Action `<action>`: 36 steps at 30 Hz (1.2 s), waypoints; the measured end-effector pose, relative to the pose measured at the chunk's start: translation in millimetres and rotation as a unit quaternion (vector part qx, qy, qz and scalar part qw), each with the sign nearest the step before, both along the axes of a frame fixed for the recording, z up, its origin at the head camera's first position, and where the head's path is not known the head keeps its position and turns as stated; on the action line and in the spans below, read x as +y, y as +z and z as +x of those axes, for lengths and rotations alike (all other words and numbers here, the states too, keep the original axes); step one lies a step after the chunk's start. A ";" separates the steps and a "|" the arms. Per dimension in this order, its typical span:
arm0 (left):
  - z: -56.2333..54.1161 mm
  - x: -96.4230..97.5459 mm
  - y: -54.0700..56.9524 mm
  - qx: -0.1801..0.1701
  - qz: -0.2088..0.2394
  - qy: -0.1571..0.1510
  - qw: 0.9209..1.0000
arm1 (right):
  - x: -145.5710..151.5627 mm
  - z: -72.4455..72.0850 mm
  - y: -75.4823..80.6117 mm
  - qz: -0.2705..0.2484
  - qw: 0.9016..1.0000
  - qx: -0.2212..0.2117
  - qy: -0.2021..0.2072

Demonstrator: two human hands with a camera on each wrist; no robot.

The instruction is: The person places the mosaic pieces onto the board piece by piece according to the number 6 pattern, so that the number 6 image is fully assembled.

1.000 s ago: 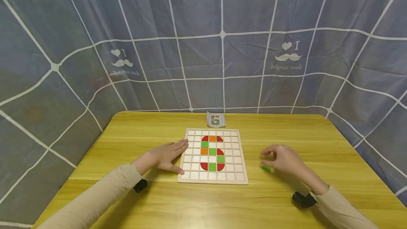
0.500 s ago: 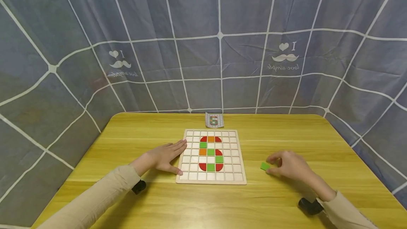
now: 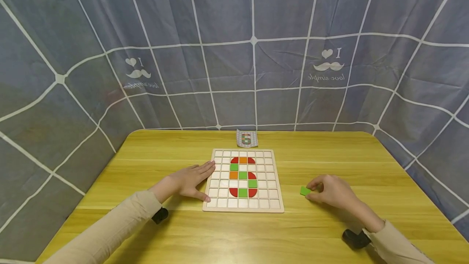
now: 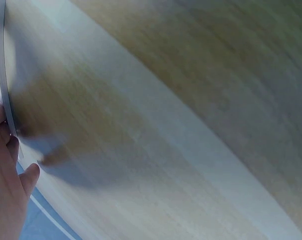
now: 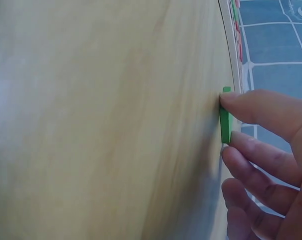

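A pale wooden grid board [image 3: 243, 210] lies on the table, with red, orange and green pieces forming an S-like figure in its cells. My left hand [image 3: 189, 181] rests along the board's left edge, fingers straight and thumb spread toward the near corner. Right of the board, a square green tile [image 3: 305, 191] lies at the tabletop. My right hand [image 3: 332, 191] pinches it by its edges between thumb and index finger. In the right wrist view the green tile [image 5: 225, 117] shows nearly edge-on, the other fingers curled beneath the index finger.
A small printed card [image 3: 247, 138] with a matching S pattern lies just behind the board. The yellow wood-grain table [image 3: 234, 235] reaches back to a grey curtain [image 3: 227, 68] with white lines, which also wraps both sides.
My right hand has shifted slightly right and nearer; the green tile, mostly hidden under the fingers a second ago, now shows its face. My left hand stays at the board's edge.
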State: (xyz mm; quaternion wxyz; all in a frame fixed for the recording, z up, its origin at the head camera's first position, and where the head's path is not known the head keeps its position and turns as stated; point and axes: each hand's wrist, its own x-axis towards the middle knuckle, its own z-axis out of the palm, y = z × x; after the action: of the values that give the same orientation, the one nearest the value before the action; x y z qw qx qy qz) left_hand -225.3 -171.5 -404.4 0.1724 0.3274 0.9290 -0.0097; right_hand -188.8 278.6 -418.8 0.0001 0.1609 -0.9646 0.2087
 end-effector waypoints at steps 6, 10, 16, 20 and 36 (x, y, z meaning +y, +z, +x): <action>0.3 0.0 0.6 0.001 0.000 0.000 1.000 | -1.7 -0.7 -1.5 -0.001 1.000 0.002 -0.003; 0.5 -0.1 1.0 0.000 -0.003 0.001 1.000 | -3.9 -0.8 -2.3 -0.004 1.000 0.007 0.002; 0.7 0.1 1.8 -0.002 -0.002 0.005 1.000 | -11.7 -2.1 -0.4 -0.008 1.000 0.017 0.004; 0.3 0.4 1.8 -0.001 -0.003 0.004 1.000 | -19.2 -4.3 1.1 -0.005 1.000 0.021 -0.003; -0.8 0.7 0.8 -0.004 -0.011 0.007 1.000 | -60.0 -18.5 9.8 -0.032 0.999 0.034 0.022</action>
State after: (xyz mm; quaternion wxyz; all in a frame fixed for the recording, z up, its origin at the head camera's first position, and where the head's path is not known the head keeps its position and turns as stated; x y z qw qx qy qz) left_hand -226.2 -170.8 -403.6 0.1797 0.3192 0.9303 -0.0175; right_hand -207.3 218.5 -409.0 0.0335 0.1893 -0.9530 0.2341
